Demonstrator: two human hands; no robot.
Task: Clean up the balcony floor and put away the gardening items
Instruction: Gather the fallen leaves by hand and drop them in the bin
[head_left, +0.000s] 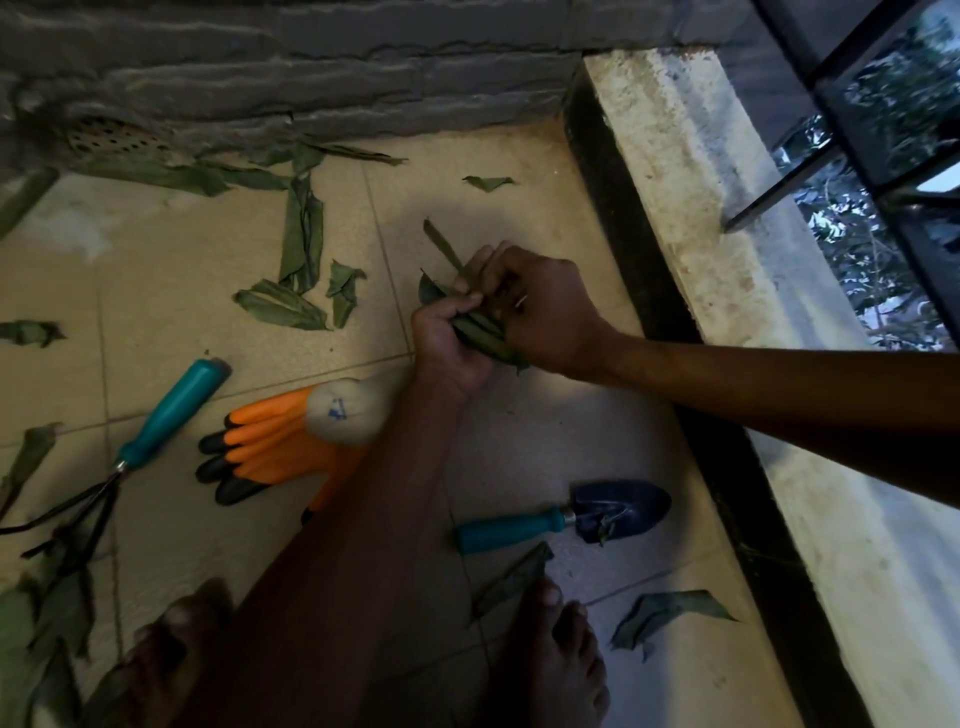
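My left hand (451, 343) grips a bundle of green leaves (480, 332) above the tiled floor. My right hand (545, 306) pinches the same bundle from the right, its fingers curled over the leaf stalks. More loose leaves (301, 244) lie scattered on the tiles to the left and along the wall. Orange-and-black gardening gloves (275, 447) lie beside my left forearm. A teal-handled hand rake (150, 431) lies to their left. Near my feet lies a teal-handled trowel (566, 514) with a dark blue blade.
A grey brick wall (311, 67) runs along the back, with a perforated drain cover (114, 136) at its foot. A concrete ledge (691, 171) and black railing (883, 130) bound the right side. My bare feet (566, 654) stand at the bottom, with torn leaves (665, 613) beside them.
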